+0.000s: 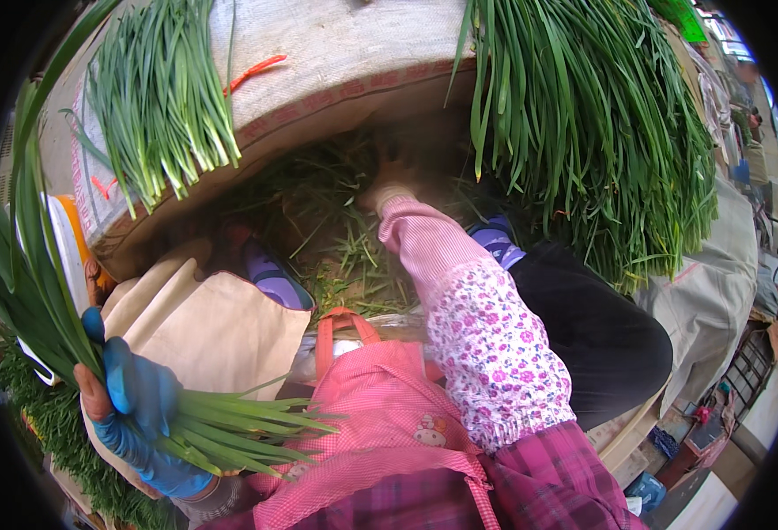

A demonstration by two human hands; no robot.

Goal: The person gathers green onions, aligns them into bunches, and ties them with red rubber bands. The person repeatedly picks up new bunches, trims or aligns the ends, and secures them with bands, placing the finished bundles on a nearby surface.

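My left hand (138, 397), in a blue glove with a bare thumb or fingertip showing, is wrapped round a bunch of garlic chives (221, 428). Their long green leaves rise past the left rim, and the other ends lie over my pink checked apron (362, 389). My right hand (391, 172) reaches down and forward into the shade below the table's front edge. It is over loose green trimmings (345, 252) on the floor; dark and blurred, its fingers do not show clearly.
On the cloth-covered table (345, 44) lie a small pile of chives (164, 97) at left and a big heap (592, 141) at right, hanging over the edge. A red tie (255, 72) lies between. Purple shoes (276, 276) flank the trimmings. More chives (80, 442) are at lower left.
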